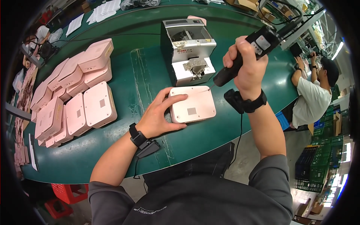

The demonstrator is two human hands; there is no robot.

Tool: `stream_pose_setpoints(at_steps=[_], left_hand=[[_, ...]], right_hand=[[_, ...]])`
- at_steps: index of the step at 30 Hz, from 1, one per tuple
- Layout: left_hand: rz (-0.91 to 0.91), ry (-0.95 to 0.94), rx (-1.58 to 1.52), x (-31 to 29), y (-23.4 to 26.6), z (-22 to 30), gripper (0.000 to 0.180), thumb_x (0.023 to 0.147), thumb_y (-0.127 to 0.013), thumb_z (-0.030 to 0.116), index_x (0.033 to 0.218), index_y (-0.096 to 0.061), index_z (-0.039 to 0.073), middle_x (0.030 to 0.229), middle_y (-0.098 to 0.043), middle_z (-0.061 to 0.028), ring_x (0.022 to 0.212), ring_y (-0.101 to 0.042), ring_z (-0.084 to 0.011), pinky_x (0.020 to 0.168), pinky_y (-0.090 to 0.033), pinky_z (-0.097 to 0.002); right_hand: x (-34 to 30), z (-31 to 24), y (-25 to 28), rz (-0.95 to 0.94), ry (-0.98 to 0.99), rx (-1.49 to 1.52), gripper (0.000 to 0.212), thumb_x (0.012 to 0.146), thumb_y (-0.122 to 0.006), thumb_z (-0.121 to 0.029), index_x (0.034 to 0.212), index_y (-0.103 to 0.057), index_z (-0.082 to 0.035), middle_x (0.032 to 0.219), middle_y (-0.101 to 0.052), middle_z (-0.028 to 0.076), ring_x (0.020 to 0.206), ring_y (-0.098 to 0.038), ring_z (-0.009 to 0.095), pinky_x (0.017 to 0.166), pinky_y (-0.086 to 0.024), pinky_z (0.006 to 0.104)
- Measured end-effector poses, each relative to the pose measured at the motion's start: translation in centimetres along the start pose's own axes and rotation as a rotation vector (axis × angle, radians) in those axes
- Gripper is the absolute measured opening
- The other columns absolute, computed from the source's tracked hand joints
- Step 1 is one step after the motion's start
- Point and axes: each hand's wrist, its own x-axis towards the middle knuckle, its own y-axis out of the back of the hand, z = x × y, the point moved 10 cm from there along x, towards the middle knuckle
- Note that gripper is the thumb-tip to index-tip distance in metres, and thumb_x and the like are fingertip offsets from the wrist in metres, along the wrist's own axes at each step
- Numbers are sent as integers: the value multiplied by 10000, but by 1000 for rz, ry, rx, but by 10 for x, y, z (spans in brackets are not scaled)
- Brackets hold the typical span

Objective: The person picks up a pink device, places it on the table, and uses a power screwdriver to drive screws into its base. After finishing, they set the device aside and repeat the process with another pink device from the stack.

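A pale pink plastic case (198,103) with rounded corners, a slotted vent and corner screw holes lies flat on the green bench in front of me. My left hand (155,114) grips its left side, thumb along the near edge and fingers over the top. In my right hand (250,67) is a black electric screwdriver (229,72), held at a slant. Its thin bit reaches the case's far right corner hole; whether a screw sits there is too small to tell. Just beyond the case stands a grey and black screw feeder (189,52).
Stacked pink cases (99,105) fill the bench's left side. White sheets (105,11) lie along the far edge. A cable runs up from the screwdriver at upper right. Another person (313,90) sits at the right; green crates (313,161) and a red stool (71,191) stand off the bench.
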Motion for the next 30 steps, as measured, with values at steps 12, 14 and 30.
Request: stream_pose_setpoints(at_steps=[12,14,30], left_hand=[[11,0,2,3,3,0,799,625,-913,171,1352,-582,192,1397,-426,-135,1257,-522,-334,1029,-499,-411],[17,-4,15,1,2,-1,803,622,-914,177,1353,-583,198,1395,-427,-137,1259,-519,-336,1028,-498,-412],[55,22,-41,-4,6,-7,805,627,-914,205,1357,-573,184,1405,-428,-154,1285,-493,-357,1093,-429,-428]], right_hand=[[2,15,6,3,-27,52,188,921,-613,-192,889,-565,-13,669,-536,78,534,-516,181,550,-451,353],[5,15,-1,-10,-55,-4,188,925,-610,-190,892,-570,-9,674,-542,82,535,-519,183,551,-451,355],[27,-5,-44,-56,-5,11,211,924,-618,-193,874,-568,6,652,-542,81,518,-530,191,530,-455,345]])
